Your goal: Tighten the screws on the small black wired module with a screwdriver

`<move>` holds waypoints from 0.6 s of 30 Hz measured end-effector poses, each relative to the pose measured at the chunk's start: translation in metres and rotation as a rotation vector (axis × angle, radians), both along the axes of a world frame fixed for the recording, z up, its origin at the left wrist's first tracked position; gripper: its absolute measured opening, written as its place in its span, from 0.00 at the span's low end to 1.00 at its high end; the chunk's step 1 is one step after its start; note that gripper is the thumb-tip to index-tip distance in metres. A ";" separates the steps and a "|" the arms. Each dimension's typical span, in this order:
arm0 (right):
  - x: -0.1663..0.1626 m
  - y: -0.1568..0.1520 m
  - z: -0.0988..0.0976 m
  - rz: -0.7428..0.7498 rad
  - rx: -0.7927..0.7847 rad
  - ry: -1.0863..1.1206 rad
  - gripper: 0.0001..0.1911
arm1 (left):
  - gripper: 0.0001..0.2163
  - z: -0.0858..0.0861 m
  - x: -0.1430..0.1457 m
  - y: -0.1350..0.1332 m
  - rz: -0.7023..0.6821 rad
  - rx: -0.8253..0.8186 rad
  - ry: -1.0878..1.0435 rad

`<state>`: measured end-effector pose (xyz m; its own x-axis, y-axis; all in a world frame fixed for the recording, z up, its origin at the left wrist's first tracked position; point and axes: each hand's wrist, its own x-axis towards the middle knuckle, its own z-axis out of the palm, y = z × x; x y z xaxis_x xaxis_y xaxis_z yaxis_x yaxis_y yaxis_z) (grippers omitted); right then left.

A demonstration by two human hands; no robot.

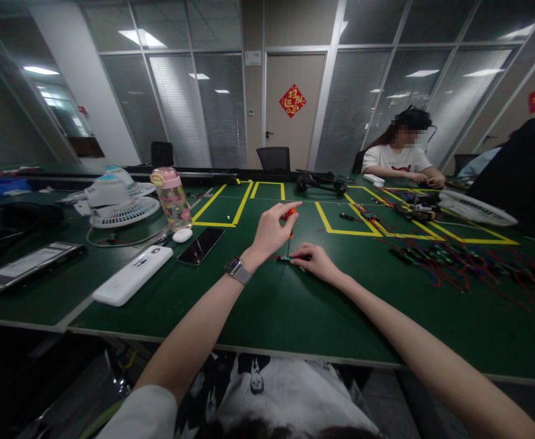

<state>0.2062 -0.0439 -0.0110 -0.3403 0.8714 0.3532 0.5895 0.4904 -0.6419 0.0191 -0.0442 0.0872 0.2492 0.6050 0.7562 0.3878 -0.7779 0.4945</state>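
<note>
My left hand (273,230), with a watch on its wrist, is closed around the orange-and-black handle of a screwdriver (291,212). The screwdriver stands upright, its thin shaft pointing down at a small green circuit board (284,259) on the green table. Whether the tip sits in a screw is too small to tell. My right hand (315,261) rests low on the table, thumb and fingers pinching the right end of that board. A thin red wire runs off the board's left side.
Left of my hands lie a black phone (201,246), a white earbud case (182,235), a white power bank (133,275), a pink-lidded bottle (172,198) and a fan (121,198). Many wired boards (468,263) are heaped at right. Another person (402,152) sits across the table.
</note>
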 end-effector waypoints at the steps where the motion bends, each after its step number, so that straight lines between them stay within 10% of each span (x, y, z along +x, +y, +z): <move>1: 0.000 0.000 0.000 0.000 0.002 0.001 0.08 | 0.11 0.000 0.000 0.000 0.016 0.010 -0.002; 13: 0.000 0.001 -0.001 0.006 0.006 0.006 0.08 | 0.09 0.002 -0.003 0.003 -0.081 -0.070 -0.051; 18: -0.001 -0.001 0.000 -0.005 0.006 0.014 0.08 | 0.05 -0.001 0.000 -0.002 0.114 0.056 0.033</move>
<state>0.2051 -0.0447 -0.0109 -0.3312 0.8707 0.3635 0.5824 0.4918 -0.6473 0.0189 -0.0463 0.0864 0.2065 0.5881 0.7820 0.4910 -0.7536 0.4370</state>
